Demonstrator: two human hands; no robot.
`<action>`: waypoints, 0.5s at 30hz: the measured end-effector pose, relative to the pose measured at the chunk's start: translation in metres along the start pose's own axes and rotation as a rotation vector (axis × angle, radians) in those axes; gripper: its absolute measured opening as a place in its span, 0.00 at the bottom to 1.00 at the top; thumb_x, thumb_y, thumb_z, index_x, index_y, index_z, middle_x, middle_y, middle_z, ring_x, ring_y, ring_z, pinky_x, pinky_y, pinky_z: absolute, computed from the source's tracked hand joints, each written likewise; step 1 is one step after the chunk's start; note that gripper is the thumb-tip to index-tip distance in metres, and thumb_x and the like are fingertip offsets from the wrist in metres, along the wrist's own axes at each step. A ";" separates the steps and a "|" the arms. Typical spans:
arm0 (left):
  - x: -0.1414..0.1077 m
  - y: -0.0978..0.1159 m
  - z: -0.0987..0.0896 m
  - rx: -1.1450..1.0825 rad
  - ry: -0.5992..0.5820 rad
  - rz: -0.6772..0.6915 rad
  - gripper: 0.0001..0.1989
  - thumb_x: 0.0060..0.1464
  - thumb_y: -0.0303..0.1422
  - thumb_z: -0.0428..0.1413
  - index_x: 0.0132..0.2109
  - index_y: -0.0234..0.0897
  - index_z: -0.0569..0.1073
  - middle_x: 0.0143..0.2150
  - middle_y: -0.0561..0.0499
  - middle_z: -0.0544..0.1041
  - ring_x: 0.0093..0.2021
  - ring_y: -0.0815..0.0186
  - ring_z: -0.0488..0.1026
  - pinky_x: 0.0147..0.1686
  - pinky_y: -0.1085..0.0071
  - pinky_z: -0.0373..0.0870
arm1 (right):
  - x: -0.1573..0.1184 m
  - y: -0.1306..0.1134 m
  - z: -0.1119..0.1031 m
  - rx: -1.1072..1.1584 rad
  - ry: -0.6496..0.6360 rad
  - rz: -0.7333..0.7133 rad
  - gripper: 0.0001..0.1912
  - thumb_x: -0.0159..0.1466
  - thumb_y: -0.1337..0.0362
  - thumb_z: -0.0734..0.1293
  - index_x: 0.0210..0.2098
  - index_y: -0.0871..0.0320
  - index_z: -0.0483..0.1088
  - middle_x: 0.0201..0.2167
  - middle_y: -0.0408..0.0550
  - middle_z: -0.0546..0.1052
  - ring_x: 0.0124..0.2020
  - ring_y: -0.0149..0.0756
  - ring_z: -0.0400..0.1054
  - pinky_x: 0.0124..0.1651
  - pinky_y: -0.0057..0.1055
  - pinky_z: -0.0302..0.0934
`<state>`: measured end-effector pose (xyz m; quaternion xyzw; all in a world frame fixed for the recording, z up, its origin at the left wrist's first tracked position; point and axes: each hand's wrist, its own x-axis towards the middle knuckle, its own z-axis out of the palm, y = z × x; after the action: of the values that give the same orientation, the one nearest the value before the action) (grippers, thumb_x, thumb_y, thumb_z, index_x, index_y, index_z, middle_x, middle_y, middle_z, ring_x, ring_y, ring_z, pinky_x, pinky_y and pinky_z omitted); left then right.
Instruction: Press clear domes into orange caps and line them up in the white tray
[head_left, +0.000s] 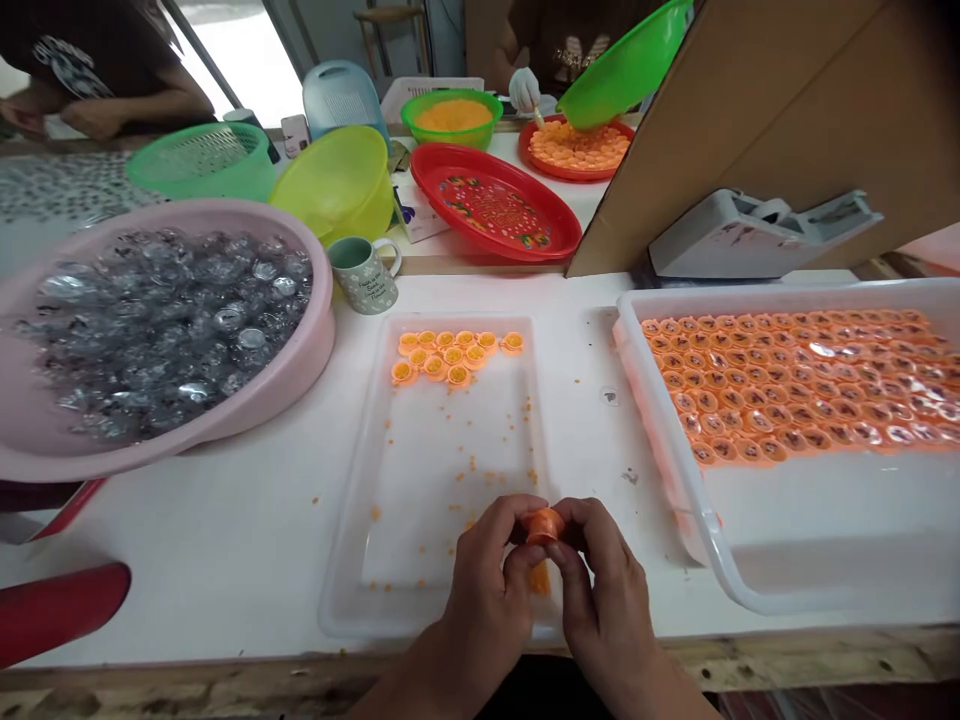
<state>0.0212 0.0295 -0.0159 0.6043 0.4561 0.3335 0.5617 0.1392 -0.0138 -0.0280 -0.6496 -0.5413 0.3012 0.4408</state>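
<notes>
Between the fingertips of my left hand (495, 575) and my right hand (604, 570) is a small round orange plastic piece (544, 524), pinched from both sides. Its exact kind is not clear. Both hands are above the front right part of a shallow white tray (349, 500). At the tray's far end stand several orange cups (452, 355) with yellow-orange filling. Small orange grains lie scattered over the tray floor. Below my fingers, partly hidden, is a little heap of orange bits (540, 578).
On the left, a pink basin (315, 350) holds many clear plastic pieces. A mug (365, 275) stands behind the tray. To the right, a deep white bin (701, 500) holds rows of orange cups; behind it are a tape dispenser (750, 235) and cardboard (787, 120). A co-worker's gloved hand (524, 90) is across the table.
</notes>
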 end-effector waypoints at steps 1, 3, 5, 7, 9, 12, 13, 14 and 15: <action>0.002 0.000 -0.001 0.027 0.000 0.004 0.12 0.56 0.24 0.49 0.46 0.37 0.71 0.37 0.49 0.79 0.37 0.65 0.76 0.38 0.71 0.75 | 0.001 -0.001 0.002 0.023 -0.007 0.025 0.04 0.69 0.67 0.57 0.42 0.54 0.62 0.33 0.43 0.71 0.31 0.31 0.69 0.32 0.26 0.64; 0.011 0.004 -0.006 0.087 -0.078 0.010 0.11 0.56 0.26 0.51 0.45 0.38 0.72 0.39 0.48 0.79 0.37 0.65 0.77 0.39 0.69 0.76 | 0.005 -0.003 -0.002 0.069 -0.035 0.084 0.04 0.69 0.65 0.58 0.41 0.54 0.64 0.32 0.43 0.72 0.30 0.31 0.69 0.32 0.27 0.64; 0.029 0.010 -0.019 0.158 -0.206 0.036 0.08 0.54 0.29 0.54 0.42 0.39 0.74 0.40 0.48 0.80 0.37 0.64 0.78 0.38 0.69 0.77 | 0.012 -0.003 -0.020 0.108 -0.058 0.139 0.05 0.69 0.62 0.59 0.40 0.54 0.65 0.30 0.42 0.72 0.29 0.31 0.68 0.32 0.27 0.63; 0.057 0.014 -0.038 0.261 -0.223 0.102 0.06 0.52 0.36 0.57 0.36 0.40 0.75 0.41 0.48 0.79 0.38 0.61 0.78 0.34 0.68 0.78 | 0.022 0.003 -0.056 0.102 -0.004 0.188 0.07 0.68 0.59 0.61 0.41 0.54 0.67 0.30 0.43 0.73 0.27 0.31 0.67 0.31 0.27 0.63; 0.092 0.010 -0.055 0.435 -0.034 0.175 0.09 0.51 0.39 0.57 0.33 0.39 0.76 0.39 0.50 0.78 0.35 0.62 0.78 0.31 0.66 0.78 | 0.031 0.017 -0.107 0.013 0.145 0.247 0.11 0.66 0.57 0.63 0.44 0.55 0.67 0.32 0.44 0.75 0.27 0.32 0.67 0.32 0.29 0.64; 0.138 -0.007 -0.069 0.506 0.121 0.258 0.08 0.53 0.39 0.56 0.34 0.41 0.76 0.33 0.52 0.76 0.35 0.59 0.77 0.30 0.62 0.77 | 0.038 0.051 -0.186 -0.267 0.238 0.367 0.13 0.64 0.57 0.63 0.45 0.56 0.68 0.35 0.48 0.78 0.30 0.35 0.70 0.35 0.32 0.65; 0.148 -0.012 -0.070 0.491 0.115 0.281 0.07 0.54 0.40 0.56 0.33 0.43 0.76 0.30 0.53 0.76 0.35 0.58 0.77 0.29 0.63 0.76 | 0.038 0.063 -0.206 -0.351 0.182 0.406 0.11 0.63 0.59 0.63 0.42 0.56 0.70 0.34 0.48 0.79 0.32 0.37 0.71 0.37 0.32 0.65; 0.155 -0.016 -0.070 0.467 0.088 0.299 0.07 0.55 0.40 0.56 0.32 0.45 0.76 0.27 0.53 0.76 0.34 0.58 0.77 0.28 0.64 0.75 | 0.038 0.075 -0.220 -0.397 0.128 0.436 0.08 0.61 0.61 0.64 0.38 0.56 0.71 0.32 0.48 0.79 0.33 0.37 0.72 0.38 0.33 0.65; 0.160 -0.020 -0.069 0.452 0.061 0.319 0.07 0.55 0.40 0.56 0.32 0.46 0.76 0.24 0.53 0.75 0.33 0.59 0.77 0.26 0.65 0.74 | 0.038 0.085 -0.229 -0.420 0.069 0.458 0.06 0.60 0.63 0.65 0.34 0.56 0.72 0.30 0.47 0.79 0.33 0.38 0.72 0.39 0.32 0.64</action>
<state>0.0119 0.2025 -0.0424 0.7681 0.4347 0.3254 0.3393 0.3845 -0.0354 -0.0031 -0.8414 -0.4159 0.2522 0.2355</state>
